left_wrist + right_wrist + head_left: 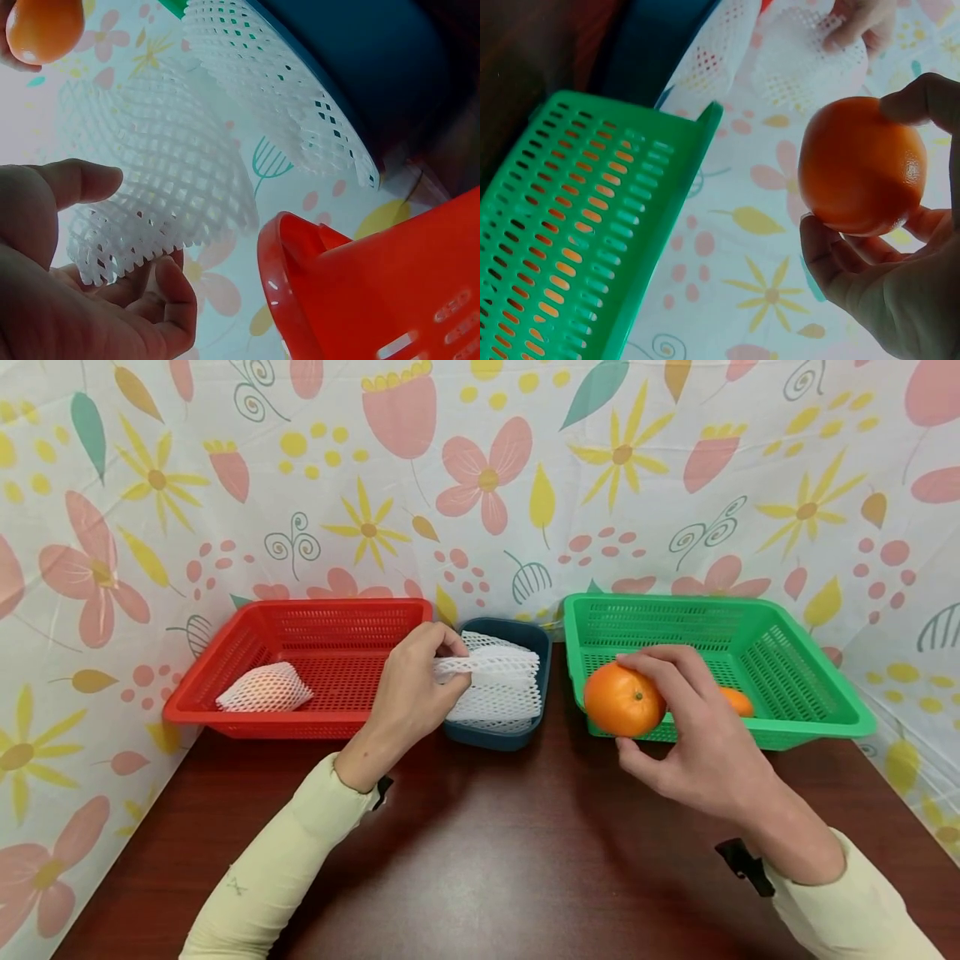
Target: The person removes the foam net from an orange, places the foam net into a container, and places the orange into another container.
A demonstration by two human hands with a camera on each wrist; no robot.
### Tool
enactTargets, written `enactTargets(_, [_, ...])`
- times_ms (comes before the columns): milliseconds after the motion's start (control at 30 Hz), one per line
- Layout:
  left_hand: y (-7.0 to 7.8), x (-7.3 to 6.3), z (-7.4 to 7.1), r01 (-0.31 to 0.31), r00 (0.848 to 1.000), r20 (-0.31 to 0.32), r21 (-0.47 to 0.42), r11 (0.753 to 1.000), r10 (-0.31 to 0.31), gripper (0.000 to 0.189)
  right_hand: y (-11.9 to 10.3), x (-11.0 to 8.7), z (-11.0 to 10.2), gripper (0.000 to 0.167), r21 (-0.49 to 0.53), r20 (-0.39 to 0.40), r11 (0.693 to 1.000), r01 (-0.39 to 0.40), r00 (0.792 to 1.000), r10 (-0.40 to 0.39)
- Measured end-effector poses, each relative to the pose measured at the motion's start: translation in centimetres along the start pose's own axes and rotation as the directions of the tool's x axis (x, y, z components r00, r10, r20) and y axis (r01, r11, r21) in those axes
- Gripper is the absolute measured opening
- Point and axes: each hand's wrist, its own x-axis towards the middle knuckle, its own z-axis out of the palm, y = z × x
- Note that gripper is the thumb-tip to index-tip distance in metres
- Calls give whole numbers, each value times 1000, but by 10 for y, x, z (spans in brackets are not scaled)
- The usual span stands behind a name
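Note:
My left hand (pixel 420 685) pinches the edge of a white foam mesh sleeve (pixel 165 150) over the blue basket (pixel 501 742). More foam sleeves (pixel 498 702) lie in that basket beneath it. My right hand (pixel 697 735) grips an orange (pixel 624 700) between thumb and fingers, above the near left corner of the green basket (pixel 795 731). In the right wrist view the orange (pixel 862 166) shows bare and glossy. Another orange fruit (pixel 737 702), partly hidden by my right hand, lies inside the green basket.
A red basket (pixel 300 727) stands at the left, holding a fruit wrapped in a foam sleeve (pixel 264 687). The three baskets line the back of a dark brown table (pixel 480 852), against a flower-patterned cloth (pixel 487 552).

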Motion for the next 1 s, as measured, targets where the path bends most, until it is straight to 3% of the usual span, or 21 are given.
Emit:
enactTargets(467, [-3, 12, 8, 54, 997, -52, 39, 998, -52, 19, 20, 6, -9, 79, -19, -18, 998, -63, 998, 63])
enactTargets(1000, [2, 26, 24, 118, 992, -46, 37, 992, -117, 17, 37, 11, -17, 80, -41, -40, 988, -149, 988, 147])
